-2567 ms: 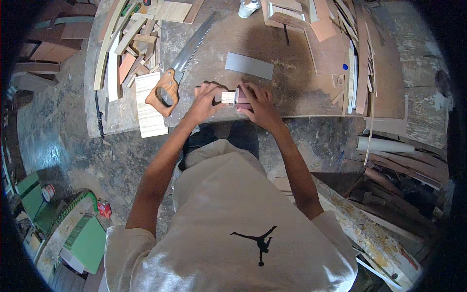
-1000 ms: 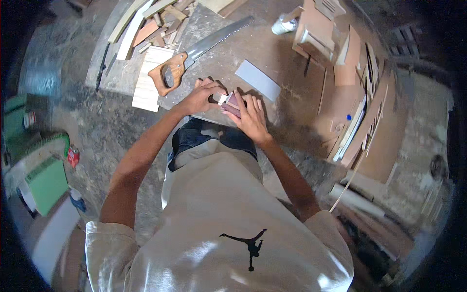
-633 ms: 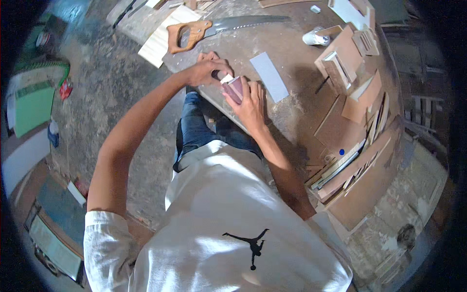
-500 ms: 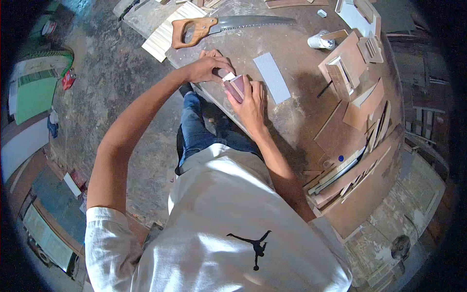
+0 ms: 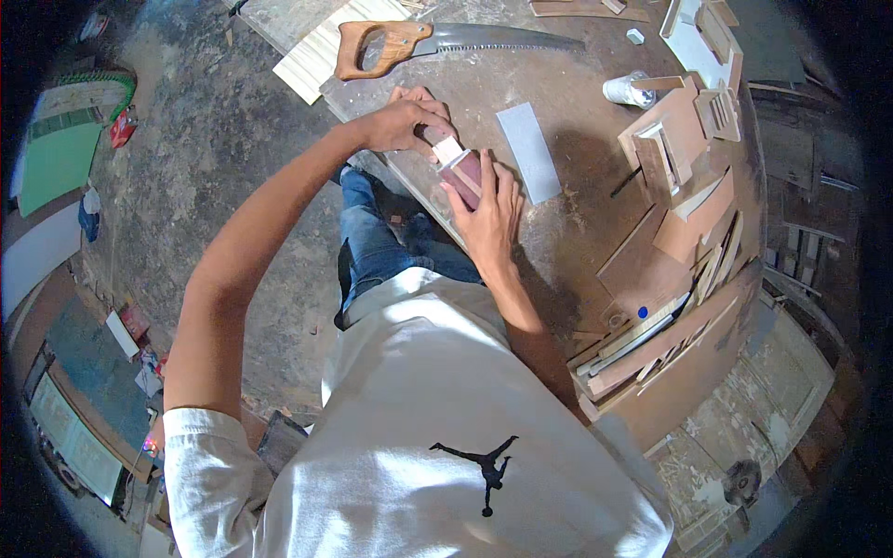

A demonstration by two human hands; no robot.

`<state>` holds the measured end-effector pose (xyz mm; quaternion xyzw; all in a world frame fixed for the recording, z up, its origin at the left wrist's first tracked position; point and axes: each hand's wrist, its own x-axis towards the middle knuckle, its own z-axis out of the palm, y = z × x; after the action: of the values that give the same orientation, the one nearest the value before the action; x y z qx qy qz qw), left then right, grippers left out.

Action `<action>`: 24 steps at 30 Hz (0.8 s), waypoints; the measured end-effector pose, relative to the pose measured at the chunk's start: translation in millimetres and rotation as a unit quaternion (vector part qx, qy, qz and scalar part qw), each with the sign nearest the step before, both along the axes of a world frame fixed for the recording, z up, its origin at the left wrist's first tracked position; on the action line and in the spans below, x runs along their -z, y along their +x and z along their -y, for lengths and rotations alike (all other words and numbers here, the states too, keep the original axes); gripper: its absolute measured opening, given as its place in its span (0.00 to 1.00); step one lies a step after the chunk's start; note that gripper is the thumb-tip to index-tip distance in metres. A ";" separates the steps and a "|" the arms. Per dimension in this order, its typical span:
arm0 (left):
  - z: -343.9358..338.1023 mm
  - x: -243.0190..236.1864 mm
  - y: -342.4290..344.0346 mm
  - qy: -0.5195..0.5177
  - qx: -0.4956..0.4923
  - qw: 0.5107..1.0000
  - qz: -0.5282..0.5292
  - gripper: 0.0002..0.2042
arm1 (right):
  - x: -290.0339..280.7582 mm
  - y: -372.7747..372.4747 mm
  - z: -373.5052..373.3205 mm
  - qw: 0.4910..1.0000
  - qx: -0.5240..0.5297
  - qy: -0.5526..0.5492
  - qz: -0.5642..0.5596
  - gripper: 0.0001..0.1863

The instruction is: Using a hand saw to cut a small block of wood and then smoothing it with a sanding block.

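Note:
My left hand [image 5: 409, 121] has its fingers curled on a small pale wood piece [image 5: 447, 148] at the workbench's front edge. My right hand [image 5: 488, 205] grips a maroon block with a light stripe [image 5: 459, 175], held against the pale piece; its thumb lies along the near side. Just right of my hands lies a flat grey rectangular strip [image 5: 526, 152]. Beyond them, a handsaw [image 5: 377, 48] with a wooden handle lies flat, blade pointing right, over a pale board [image 5: 303, 73] at the left.
The bench [image 5: 591, 139] holds a white cylindrical container [image 5: 629, 93], assembled wooden pieces [image 5: 662, 149], leaning boards and several strips along its right side. At the left are the stained floor [image 5: 205, 139], a green board [image 5: 63, 158] and a green hose [image 5: 116, 84].
The view has swung round, so the bench now runs diagonally and the saw lies level. My hands appear higher in the picture, still gripping the same pieces.

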<state>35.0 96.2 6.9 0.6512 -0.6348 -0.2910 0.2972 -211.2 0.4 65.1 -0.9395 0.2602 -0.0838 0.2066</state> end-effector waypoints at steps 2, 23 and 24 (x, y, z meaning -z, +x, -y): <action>1.5 -1.6 0.6 -0.007 0.002 1.000 -0.007 0.25 | 7.9 -1.3 -0.2 0.999 -0.014 0.018 0.031 0.45; 0.9 2.1 -0.5 -0.019 -0.005 1.000 -0.007 0.25 | -18.5 -8.4 -6.0 0.999 0.036 -0.003 0.007 0.52; 1.1 1.7 -0.7 -0.015 -0.006 1.000 -0.007 0.25 | -16.2 -6.0 -7.1 0.999 0.035 -0.003 0.007 0.52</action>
<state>34.3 95.1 5.2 0.6485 -0.6328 -0.2843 0.3133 -217.2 7.5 81.2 -0.9296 0.2915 -0.0988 0.2027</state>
